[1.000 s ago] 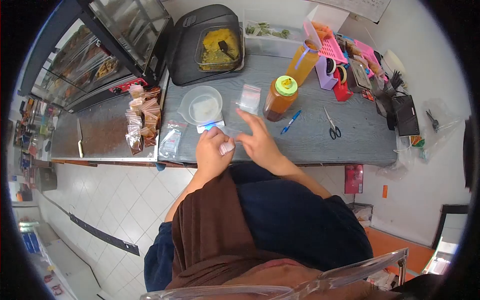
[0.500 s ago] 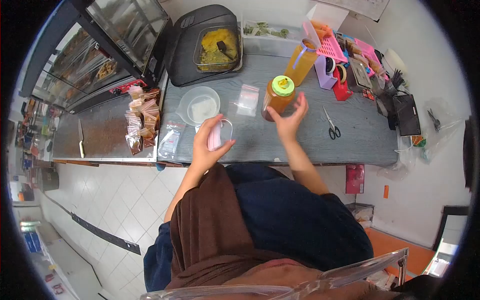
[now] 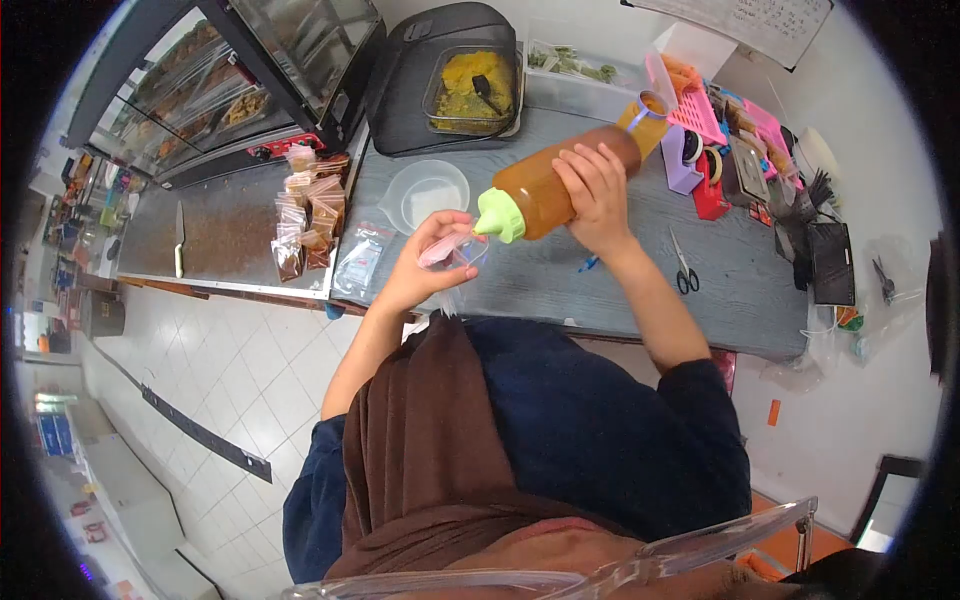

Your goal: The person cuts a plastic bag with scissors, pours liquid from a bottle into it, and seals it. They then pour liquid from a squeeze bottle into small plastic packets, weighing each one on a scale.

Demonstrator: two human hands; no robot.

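Note:
My right hand (image 3: 602, 205) grips a large squeeze bottle (image 3: 545, 190) of amber-brown liquid, tipped on its side. Its light green nozzle cap (image 3: 499, 216) points left, at the mouth of a small clear plastic bag (image 3: 463, 254) with a pinkish edge. The bag is pinched and held open by the thumb and fingers of my left hand (image 3: 425, 268). Whether liquid is flowing cannot be made out. Just behind the left hand stands a translucent plastic bowl (image 3: 455, 178). A pack of small clear bags (image 3: 365, 255) lies to its left on the grey table.
Scissors (image 3: 684, 265) lie right of my right arm. Behind are a glass dish (image 3: 432, 118) of yellow food, another bottle (image 3: 650, 110) and a pink basket (image 3: 690, 105). To the left are filled sachets (image 3: 322, 215), a knife (image 3: 180, 240) and a display case (image 3: 290, 90).
The squeeze bottle, upright on the table before, is now lifted and tilted left in my right hand, its nozzle at the bag. My left hand still holds the bag. The view has shifted slightly.

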